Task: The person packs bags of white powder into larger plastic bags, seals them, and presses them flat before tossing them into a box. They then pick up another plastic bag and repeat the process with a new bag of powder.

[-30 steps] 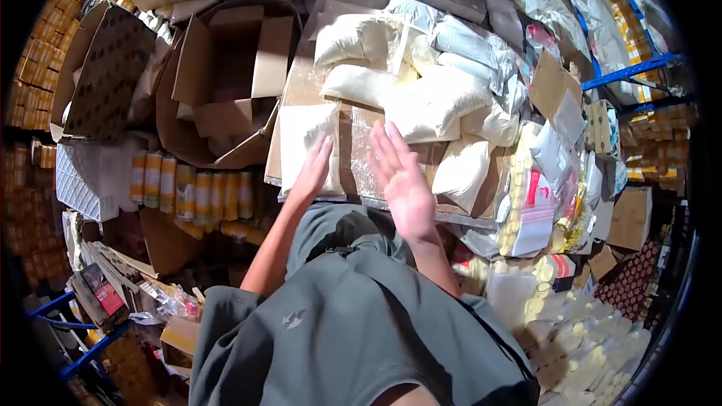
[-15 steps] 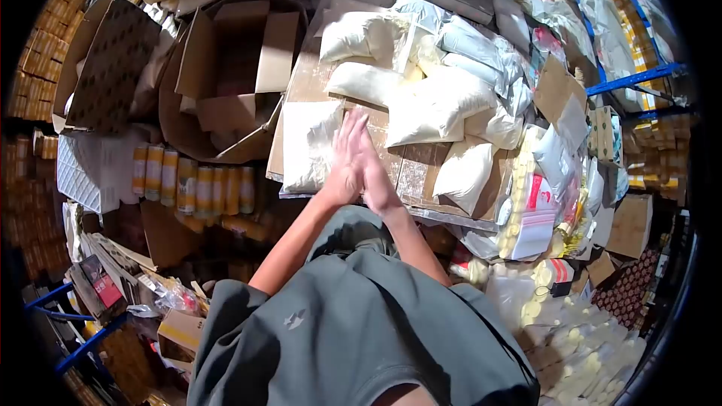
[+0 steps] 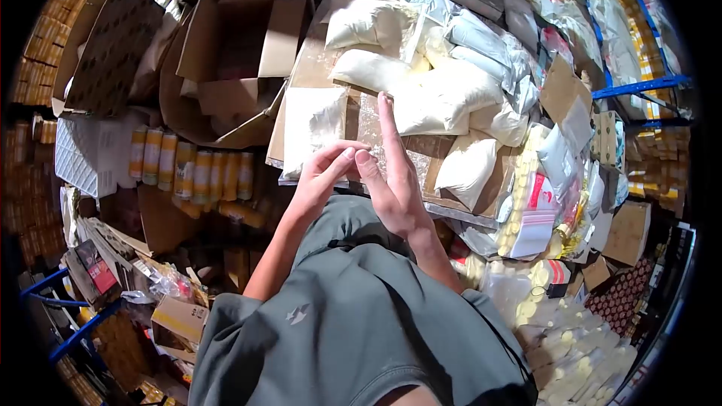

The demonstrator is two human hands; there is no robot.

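My left hand (image 3: 322, 174) and my right hand (image 3: 394, 184) are held up in front of my body, above the near edge of a dusty work surface (image 3: 368, 131). The right fingers point straight away from me, thumb apart. My left fingers bend inward toward the right palm, and whether they touch it I cannot tell. Nothing shows in either hand. Just beyond the left hand lies a flat bag of white powder (image 3: 314, 122). Further right are a plump cream-coloured bag (image 3: 444, 98) and a smaller bag (image 3: 468, 169), among several more.
On the left stand an open cardboard box (image 3: 233, 98) and a row of orange-labelled cylinders (image 3: 194, 173). A blue shelf beam (image 3: 639, 86) crosses the right side. Several packed clear bags (image 3: 564, 346) lie at lower right, near a loose cardboard box (image 3: 180, 323) on the left.
My hands were pressed palm to palm over the surface. They have come apart and the left hand has dropped back toward my body. The bags look unmoved.
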